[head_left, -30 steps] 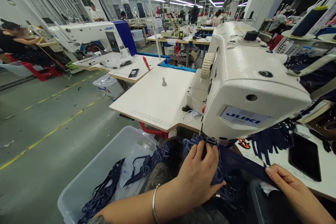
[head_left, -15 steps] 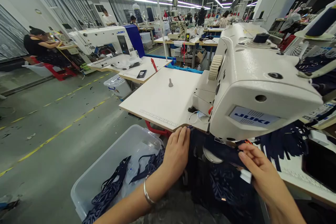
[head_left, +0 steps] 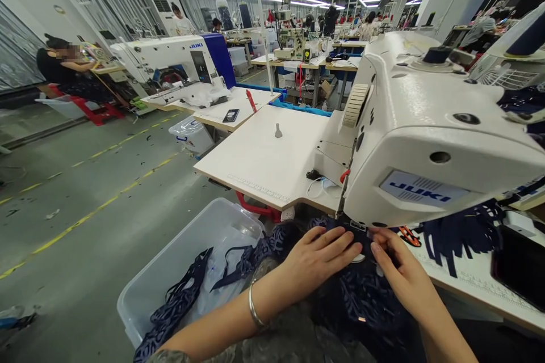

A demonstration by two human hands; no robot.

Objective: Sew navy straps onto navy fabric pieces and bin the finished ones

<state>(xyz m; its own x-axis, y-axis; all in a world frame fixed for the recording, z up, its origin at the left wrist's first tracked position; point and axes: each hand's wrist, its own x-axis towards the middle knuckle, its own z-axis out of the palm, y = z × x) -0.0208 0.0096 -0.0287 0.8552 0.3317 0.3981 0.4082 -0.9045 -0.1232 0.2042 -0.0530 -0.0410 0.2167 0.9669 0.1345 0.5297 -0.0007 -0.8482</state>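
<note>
A navy bra [head_left: 370, 298] with patterned cups lies bunched below the head of the white sewing machine [head_left: 426, 153], its band under the needle area. My left hand [head_left: 317, 258] rests on the band, fingers stretched flat beside the needle. A silver bangle [head_left: 254, 306] circles that wrist. To the right of the needle, my right hand [head_left: 398, 266] pinches the bra's edge between thumb and fingers. Part of a pale round disc [head_left: 358, 258] shows below my left fingertips. The fabric under both hands is mostly hidden.
A clear plastic bin [head_left: 187, 249] with navy bras stands at my left. On the right tabletop lie navy straps [head_left: 464, 235], orange-handled snips [head_left: 409, 236] and a dark phone [head_left: 519, 266]. A small grey tool [head_left: 278, 131] lies on the white table [head_left: 255, 164]. Other people sit farther back.
My left hand has moved right, from gripping the band's left part to lying flat beside the needle. My right hand has moved slightly left, closer to it. The fabric has shifted along.
</note>
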